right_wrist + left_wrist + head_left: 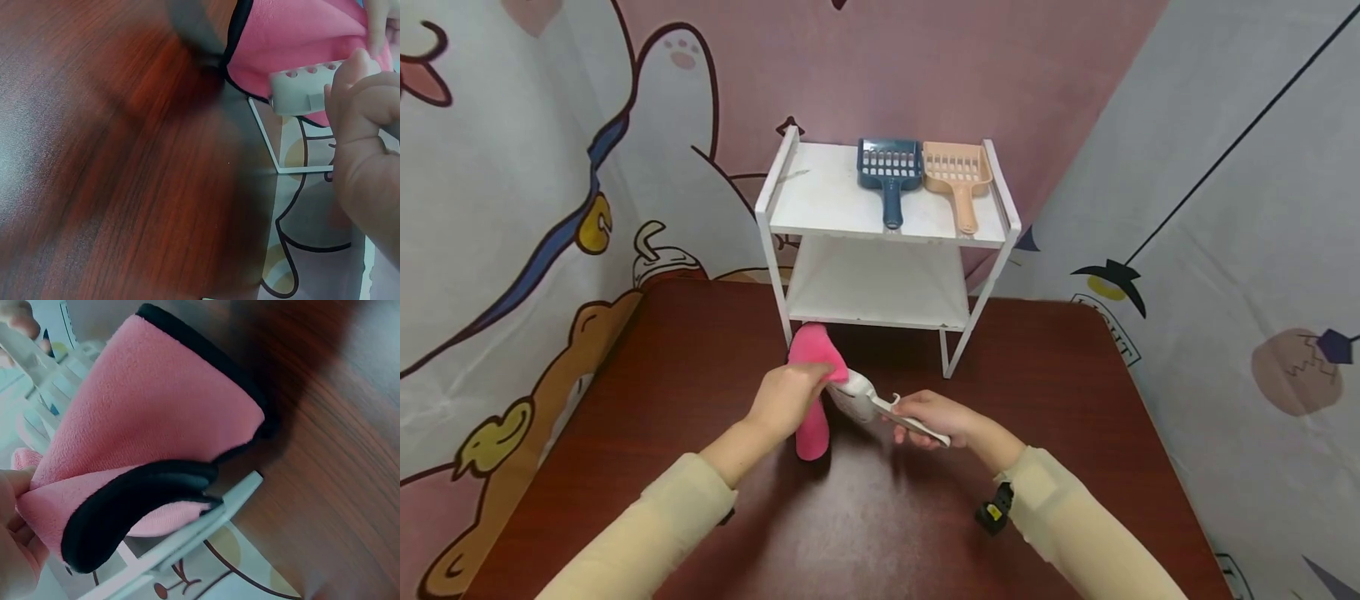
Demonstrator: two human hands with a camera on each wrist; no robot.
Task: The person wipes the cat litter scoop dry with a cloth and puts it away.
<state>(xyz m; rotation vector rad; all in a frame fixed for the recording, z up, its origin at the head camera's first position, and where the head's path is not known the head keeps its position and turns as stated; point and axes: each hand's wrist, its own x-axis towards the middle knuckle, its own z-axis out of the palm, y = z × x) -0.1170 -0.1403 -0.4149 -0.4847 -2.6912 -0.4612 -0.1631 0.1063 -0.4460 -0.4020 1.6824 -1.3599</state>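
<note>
My left hand pinches a pink cloth with black edging, which hangs in folds below the fingers. In the left wrist view, the cloth spreads out with its dark border showing. My right hand grips the handle of a white litter scoop, held above the table and tilted toward the left hand. The cloth touches the scoop's edge near the left fingers. Slots in the scoop show in the right wrist view; the cloth partly hides its head.
A white two-tier rack stands at the back of the dark wooden table. On its top shelf lie a blue litter scoop and a peach one, side by side. Cartoon-printed curtains surround the table.
</note>
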